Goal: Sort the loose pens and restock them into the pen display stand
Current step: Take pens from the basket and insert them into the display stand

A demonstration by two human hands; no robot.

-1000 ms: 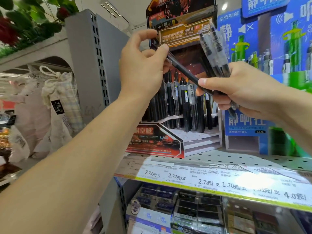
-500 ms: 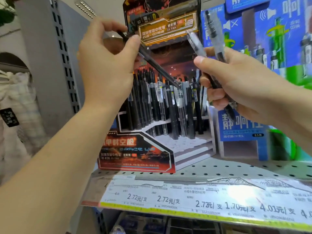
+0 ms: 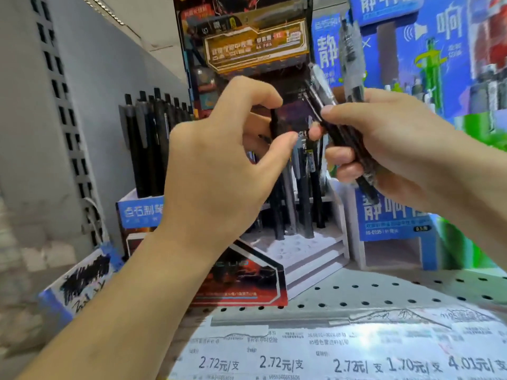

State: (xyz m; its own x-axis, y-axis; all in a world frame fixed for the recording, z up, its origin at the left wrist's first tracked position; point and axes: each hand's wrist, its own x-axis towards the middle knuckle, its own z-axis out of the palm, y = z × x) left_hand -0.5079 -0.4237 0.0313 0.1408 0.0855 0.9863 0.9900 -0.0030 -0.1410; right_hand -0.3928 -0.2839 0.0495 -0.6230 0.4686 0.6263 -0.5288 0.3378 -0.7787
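1. My left hand (image 3: 219, 171) is raised in front of the pen stand (image 3: 310, 250), thumb and forefinger pinching the top of one black pen (image 3: 274, 124) that stands upright there.
2. My right hand (image 3: 389, 149) is curled tight around a bundle of loose pens (image 3: 337, 124), dark barrels with clear caps. Their tops fan out above my fist and the tips poke out below my fingers.
3. The two hands sit just beside each other, my right thumb close to the pinched pen, in front of the stand's tall printed backboard.
4. The stand is on a perforated grey shelf (image 3: 384, 294). Its upper tier holds a row of black pens (image 3: 304, 193) standing upright; the white stepped tiers at the front right show bare holes.
5. To the left of the stand, a small blue-and-white box (image 3: 140, 212) holds another cluster of dark pens upright, near a grey slotted upright.
6. To the right is a blue display (image 3: 389, 218) with large white characters.
7. Along the shelf's front edge runs a strip of price labels (image 3: 329, 363) reading 2.72, 2.72, 2.7, 1.70 and 4.01.
8. The picture is blurred, so I cannot tell how many pens my right hand grips.
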